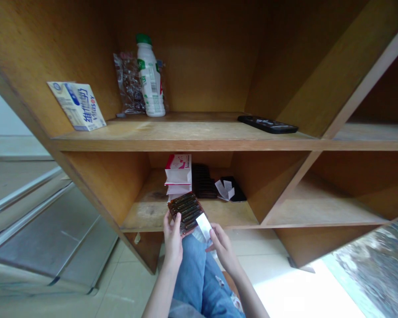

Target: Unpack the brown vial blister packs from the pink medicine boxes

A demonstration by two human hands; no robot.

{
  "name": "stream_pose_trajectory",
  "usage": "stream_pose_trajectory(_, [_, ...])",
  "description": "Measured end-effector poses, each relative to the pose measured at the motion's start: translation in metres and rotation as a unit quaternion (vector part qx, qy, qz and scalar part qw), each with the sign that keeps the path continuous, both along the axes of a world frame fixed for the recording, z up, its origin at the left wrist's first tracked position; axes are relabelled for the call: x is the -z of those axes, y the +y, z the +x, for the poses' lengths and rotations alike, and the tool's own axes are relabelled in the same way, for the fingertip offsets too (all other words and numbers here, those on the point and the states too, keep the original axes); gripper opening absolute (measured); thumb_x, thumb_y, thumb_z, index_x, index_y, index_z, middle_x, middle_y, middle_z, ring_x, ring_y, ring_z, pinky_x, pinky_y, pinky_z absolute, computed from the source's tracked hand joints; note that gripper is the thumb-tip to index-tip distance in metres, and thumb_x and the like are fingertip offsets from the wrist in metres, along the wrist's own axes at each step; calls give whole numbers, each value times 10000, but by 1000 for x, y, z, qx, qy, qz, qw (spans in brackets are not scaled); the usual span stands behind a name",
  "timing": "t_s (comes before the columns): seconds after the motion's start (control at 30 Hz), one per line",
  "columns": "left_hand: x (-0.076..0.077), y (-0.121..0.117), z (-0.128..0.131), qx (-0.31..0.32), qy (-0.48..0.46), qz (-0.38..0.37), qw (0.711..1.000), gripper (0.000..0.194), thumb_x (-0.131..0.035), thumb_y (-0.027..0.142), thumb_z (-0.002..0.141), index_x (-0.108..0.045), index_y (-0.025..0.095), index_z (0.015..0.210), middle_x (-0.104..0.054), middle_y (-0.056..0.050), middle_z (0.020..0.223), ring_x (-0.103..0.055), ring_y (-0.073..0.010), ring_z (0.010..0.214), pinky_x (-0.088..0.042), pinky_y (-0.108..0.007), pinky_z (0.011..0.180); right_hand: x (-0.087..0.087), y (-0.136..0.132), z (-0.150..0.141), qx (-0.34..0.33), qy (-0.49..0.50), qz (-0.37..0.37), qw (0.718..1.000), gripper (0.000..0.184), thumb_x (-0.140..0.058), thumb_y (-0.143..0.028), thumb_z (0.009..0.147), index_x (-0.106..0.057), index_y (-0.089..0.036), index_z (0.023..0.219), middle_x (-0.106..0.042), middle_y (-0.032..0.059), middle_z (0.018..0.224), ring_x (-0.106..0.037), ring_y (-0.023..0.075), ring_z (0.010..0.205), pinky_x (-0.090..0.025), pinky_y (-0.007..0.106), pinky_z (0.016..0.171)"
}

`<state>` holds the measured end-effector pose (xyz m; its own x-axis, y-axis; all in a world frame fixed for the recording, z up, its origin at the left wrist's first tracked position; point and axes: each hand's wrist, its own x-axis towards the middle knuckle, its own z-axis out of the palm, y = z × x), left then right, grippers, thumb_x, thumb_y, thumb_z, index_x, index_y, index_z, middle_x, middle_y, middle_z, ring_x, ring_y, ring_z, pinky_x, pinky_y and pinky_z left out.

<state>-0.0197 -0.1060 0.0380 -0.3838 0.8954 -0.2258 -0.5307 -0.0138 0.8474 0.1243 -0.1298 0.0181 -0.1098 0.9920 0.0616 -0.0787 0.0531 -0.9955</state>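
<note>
My left hand point(173, 236) grips the near left side of a tray of dark brown vials point(186, 210), thumb on top. The tray is tilted, just in front of the lower shelf. My right hand point(223, 247) pinches a small white folded paper point(204, 226) between thumb and fingers. The paper overlaps the tray's right corner; whether they touch I cannot tell. On the lower shelf beyond stand pink-and-white boxes point(178, 170), one with its open white end towards me. Beside them lie more dark vial trays point(203, 182).
A white crumpled paper point(224, 190) lies on a dark flat object point(237, 190) at the lower shelf's right. The upper shelf holds a soy drink carton point(81, 106), a white bottle with a green cap point(150, 79), a clear plastic bag point(128, 84) and a black phone point(268, 124).
</note>
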Motion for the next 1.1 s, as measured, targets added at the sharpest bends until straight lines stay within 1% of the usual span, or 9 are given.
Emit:
stream_pose_trajectory(0.1, [-2,-3,3,0,3,4,1000,544,-676,431,718,-443,300,1192,-605,-74,1152,-661,-163,780,-559,-280,603,1,5,-11,57,55,-10,997,324,-595,-442,804,-528,-214,1024,-589,30,892,-591,160,739,-539,240,502])
stream_pose_trajectory(0.2, [-5,-7,6,6,1,6,1000,554,-681,436,711,-445,301,1193,-617,-65,1131,-664,-167,789,-554,-267,599,2,11,-21,134,116,-34,984,495,-700,-427,709,-451,-258,1103,-566,10,908,-610,162,722,-540,240,471])
stream_pose_trajectory(0.27, [-8,-11,7,9,4,9,1000,582,-684,442,706,-434,304,1214,-620,-66,1136,-669,-172,796,-552,-263,606,3,12,-26,156,141,-70,975,593,-740,-425,658,-425,-273,1137,-560,8,931,-615,152,667,-547,257,470])
stream_pose_trajectory(0.37, [-11,-14,7,6,21,14,1000,621,-680,457,707,-415,298,1247,-618,-77,1157,-672,-193,842,-552,-269,643,4,11,-30,114,171,-124,971,623,-726,-452,666,-423,-271,1180,-577,35,1007,-630,150,638,-564,297,515])
stream_pose_trajectory(0.53, [-14,-15,5,7,68,31,997,672,-684,454,711,-389,281,1290,-570,-106,1259,-629,-242,1017,-548,-283,721,3,9,-31,29,226,-165,960,587,-687,-471,714,-452,-277,1216,-596,62,1117,-667,194,775,-570,323,613])
stream_pose_trajectory(0.7, [-14,-15,2,6,80,68,994,647,-663,434,740,-386,286,1306,-538,-93,1311,-565,-244,1139,-504,-326,880,2,10,-32,-21,280,-198,939,524,-700,-446,715,-527,-255,1172,-633,60,1115,-661,216,867,-567,309,613])
stream_pose_trajectory(0.83, [-16,-17,1,15,85,72,994,637,-679,424,726,-424,257,1284,-567,-98,1278,-558,-247,1152,-485,-327,917,-7,12,-35,-16,316,-187,930,505,-742,-376,681,-572,-179,1113,-671,84,1060,-664,213,834,-566,313,619])
stream_pose_trajectory(0.97, [-18,-17,2,20,88,59,994,608,-677,418,729,-450,267,1272,-568,-83,1282,-562,-240,1147,-501,-298,879,-17,14,-40,6,349,-168,922,471,-751,-344,660,-601,-163,1068,-694,92,1042,-670,224,859,-553,365,750])
stream_pose_trajectory(1.1, [-19,-14,-1,23,88,54,994,592,-665,437,733,-470,269,1266,-597,-73,1239,-572,-237,1128,-501,-303,875,-13,17,-43,18,325,-162,932,419,-743,-360,658,-631,-171,1015,-702,87,1024,-664,240,909,-540,378,781])
